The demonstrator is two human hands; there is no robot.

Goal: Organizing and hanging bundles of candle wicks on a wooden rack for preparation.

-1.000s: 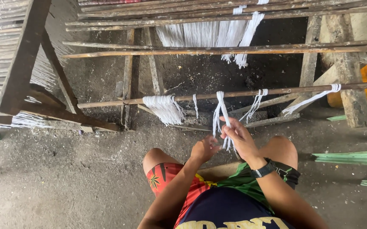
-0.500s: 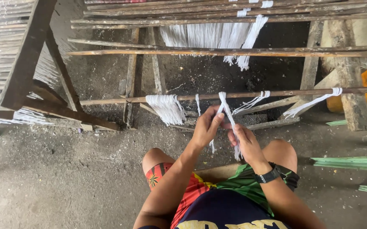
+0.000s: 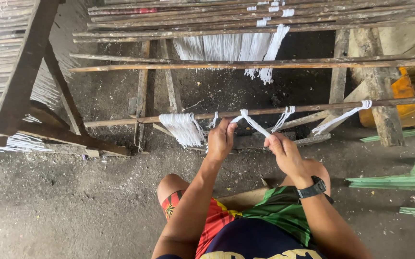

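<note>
Pinching a white cord [image 3: 254, 122] where it loops over the pole [image 3: 265, 111], the left hand [image 3: 221, 140] has fingers closed on the knot, while the right hand [image 3: 286, 153], just right of it, grips the cord's near end taut. Left along the pole hangs a thread bundle [image 3: 183, 128]; to the right are two tied strips [image 3: 284, 117], and slats [image 3: 159, 81] stand behind. A green chair [image 3: 409, 177] crowds the right edge, and open floor [image 3: 63, 206] lies near left.
</note>
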